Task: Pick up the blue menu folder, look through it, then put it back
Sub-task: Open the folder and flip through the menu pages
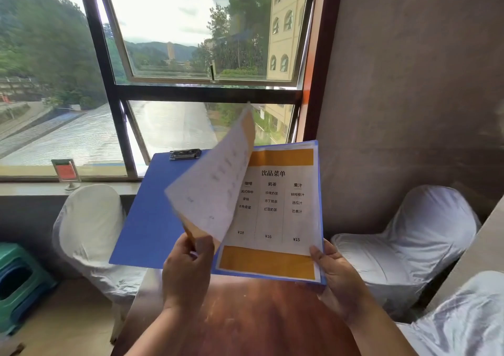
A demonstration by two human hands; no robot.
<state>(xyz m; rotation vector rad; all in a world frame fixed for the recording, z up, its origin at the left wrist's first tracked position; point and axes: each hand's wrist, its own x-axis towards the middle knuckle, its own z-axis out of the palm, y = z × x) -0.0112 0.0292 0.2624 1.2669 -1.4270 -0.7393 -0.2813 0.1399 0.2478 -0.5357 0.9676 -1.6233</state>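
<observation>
At the far left, green and blue stools (19, 284) stood stacked on the floor, and a small red sign (66, 172) on a metal foot sat on the sill (32, 187) under the window (191, 91). A white-covered chair (90, 232) stood below it, beside a reddish-brown table (245, 314). Above the table, clear of its top, the blue folder (148, 219) was held open and tilted toward the camera; its left board was bare, with a black clip (185, 154) at the top edge. The left hand (188, 271) had thumb and fingers pinched shut on the lower corner of a loose sheet (212, 186), which was lifted and curled over the fold, its pale back showing faint print. On the right board lay the menu page (283, 205), with orange bands at top and bottom, three columns of Chinese text and the prices ¥18, ¥16 and ¥15. Whether the clip held either sheet could not be told. The right hand (336, 282) gripped the folder's lower right corner, thumb on the page and fingers hidden behind the board. Two more white-covered chairs (409, 235) stood at the right against a grey wall (409, 82).
</observation>
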